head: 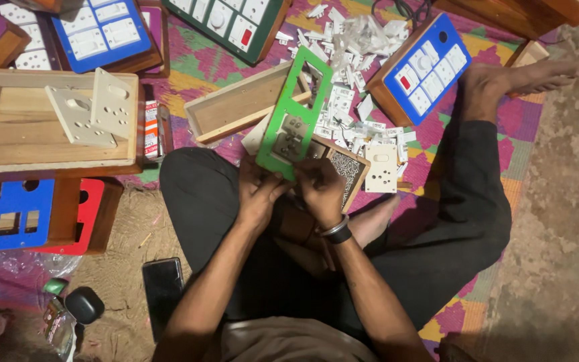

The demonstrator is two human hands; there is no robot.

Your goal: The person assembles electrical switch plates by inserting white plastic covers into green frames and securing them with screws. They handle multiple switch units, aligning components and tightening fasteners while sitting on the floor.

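I sit cross-legged on a mat and hold a green plastic switch plate [294, 110] upright over my lap. It has rectangular cut-outs, and grey switch backs sit in its lower part. My left hand [260, 192] grips its bottom edge. My right hand [321, 188], with a metal bangle on the wrist, pinches at the same lower edge, fingers closed on something too small to make out. Just behind the hands is a small wooden box [347, 173] full of screws.
A pile of white switch parts [351, 50] lies ahead. An open wooden box [239, 106] is left of the plate, a larger one [48, 161] at far left. Finished boards: blue [425, 67], green [232, 23]. A phone [163, 287] rests by my left knee.
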